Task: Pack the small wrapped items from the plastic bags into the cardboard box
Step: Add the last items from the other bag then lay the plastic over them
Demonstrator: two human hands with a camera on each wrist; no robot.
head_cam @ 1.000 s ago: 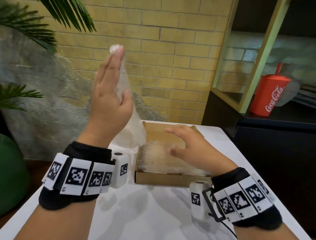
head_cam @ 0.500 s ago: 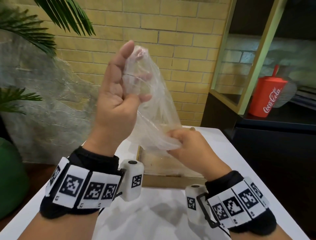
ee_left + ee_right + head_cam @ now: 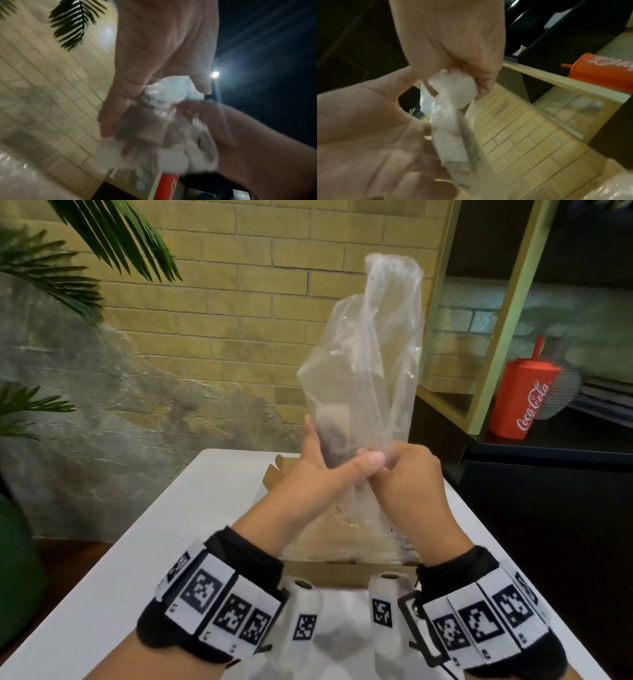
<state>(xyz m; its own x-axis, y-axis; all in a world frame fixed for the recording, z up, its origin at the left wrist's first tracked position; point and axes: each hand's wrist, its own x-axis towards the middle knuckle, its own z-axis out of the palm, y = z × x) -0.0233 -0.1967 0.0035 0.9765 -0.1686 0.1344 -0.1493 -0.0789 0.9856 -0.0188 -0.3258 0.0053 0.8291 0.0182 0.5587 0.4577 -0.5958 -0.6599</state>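
Landmark: cardboard box (image 3: 329, 575) on the white table (image 3: 144, 559).

Left of the box: palm fronds (image 3: 113, 237) up high, a green rounded thing (image 3: 17, 570) low at the frame edge. Stone and yellow brick wall (image 3: 239, 302) behind the box.

Left hand (image 3: 334, 474) is above the box's middle, fingers behind the plastic bag (image 3: 370, 364), thumb across the front: a curled grip on the bag's lower end. The left wrist view shows the fingers (image 3: 111, 115) wrapped round crumpled film (image 3: 164, 94); blurry.

Bag: clear, thin, wrinkled and glossy, limp, looks nearly empty. Long axis close to vertical above the box, free end pointing up, leaning slightly right. The bunched bottom end sits between the two hands. No print on it that I can read.

Box: brown, shallow, open top, holds a layer of clear-wrapped items (image 3: 342, 529); can't tell the count, the hands cover most of it.

Right hand (image 3: 407, 484) is just right of the left one and touching it, fingers closed on the same bunched end. In the right wrist view it pinches a white wad of film (image 3: 453, 89), with a twisted strip running down from it.

Both wrists carry black bands with square black-and-white marker tags (image 3: 226, 607).

Right of the box, on a dark shelf: red cup (image 3: 520, 398) with lid and red straw, white "Coca-Cola" script running up its side.
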